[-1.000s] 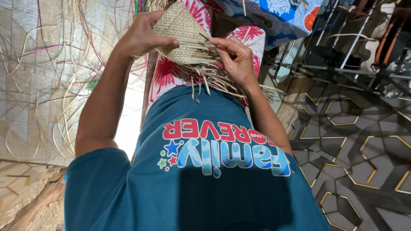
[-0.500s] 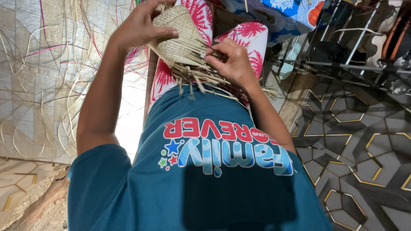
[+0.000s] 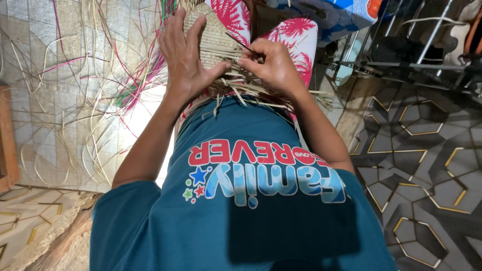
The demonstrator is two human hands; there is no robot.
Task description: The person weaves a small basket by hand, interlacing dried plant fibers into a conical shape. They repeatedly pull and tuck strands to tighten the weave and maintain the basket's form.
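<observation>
Where the view falls past the person's chest, the floor takes up the right side: dark tiles with thin gold hexagon lines. On the left lies a pale mat marked in squares, and loose straw strips, mostly tan with some pink and green, are scattered across it. A wooden edge shows at the far left. At the upper right stands a metal rack, with a blue patterned cloth beside it at the top.

Nearer in, the teal shirt with printed lettering fills the lower middle, and the lap beyond it wears pink and white palm-print fabric.

Above the lap, in front of the body, sits the woven piece, a rounded tan mat with unwoven strip ends hanging from its lower edge. The left hand lies spread over its left part, fingers long and thumb pressed against the weave. The right hand is closed, its fingertips pinching a thin dark strand at the weave's right edge.
</observation>
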